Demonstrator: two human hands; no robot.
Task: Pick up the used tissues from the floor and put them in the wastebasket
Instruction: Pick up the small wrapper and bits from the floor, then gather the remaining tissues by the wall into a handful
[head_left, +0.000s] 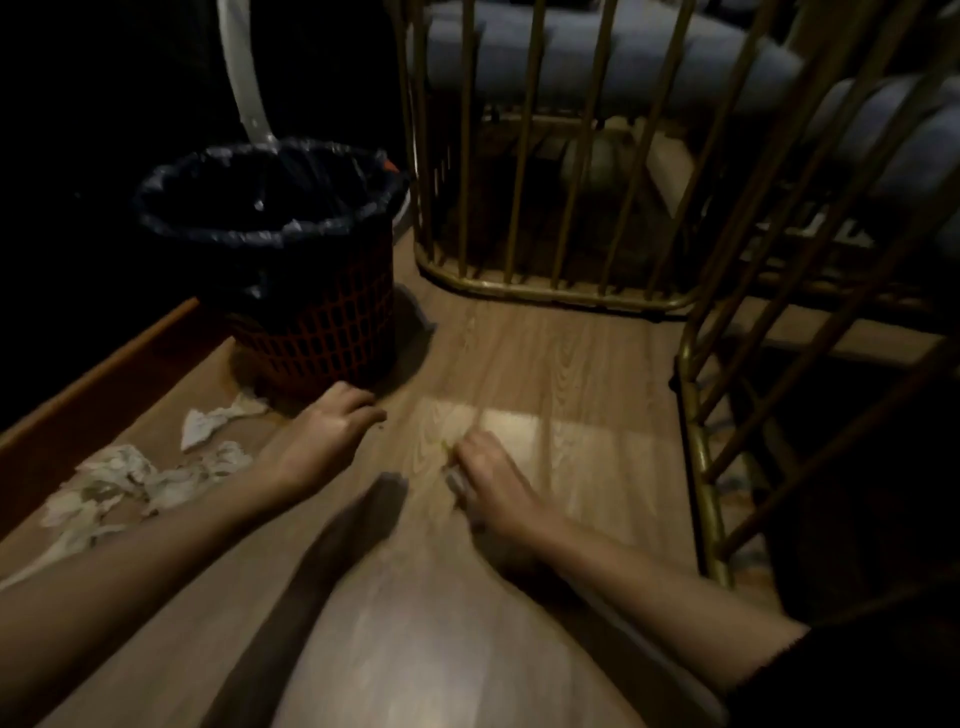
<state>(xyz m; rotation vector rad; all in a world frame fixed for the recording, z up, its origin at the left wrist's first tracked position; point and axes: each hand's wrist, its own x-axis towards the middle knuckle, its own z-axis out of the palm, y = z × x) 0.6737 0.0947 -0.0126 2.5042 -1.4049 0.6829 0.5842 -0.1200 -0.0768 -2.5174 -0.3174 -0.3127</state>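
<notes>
We look down from head height at a dim room with a wood-grain floor (545, 364). Both of our bare forearms reach forward and down toward it.

Our left hand (332, 426) sits low over the floor just in front of the wastebasket (291, 270), knuckles up and fingers curled under. We cannot tell whether it grips anything. Our right hand (488, 478) is to its right, near the middle of the view, also knuckles up with fingers curled in. It is blurred; something pale shows at its fingertips, but we cannot tell what it is or whether the hand is closed on it.

The used tissues (130, 478) lie on the floor in a loose scatter of crumpled white pieces, to the left of our left forearm and wrist. The nearest pieces lie just beside the left wrist; one more crumpled piece (208, 423) lies farther forward, close to the base of the wastebasket and just left of the left hand. All of them are well apart from the right hand.

The wastebasket stands upright beyond the left hand. It is a round, reddish lattice basket lined with a dark plastic bag (249, 208) folded over its rim; its inside is too dark to see.

A wooden edge (104, 364) borders the tissues on the left. To the right and behind stand gold-coloured metal bars (519, 156), with grey-blue cushions (571, 52) behind them.
</notes>
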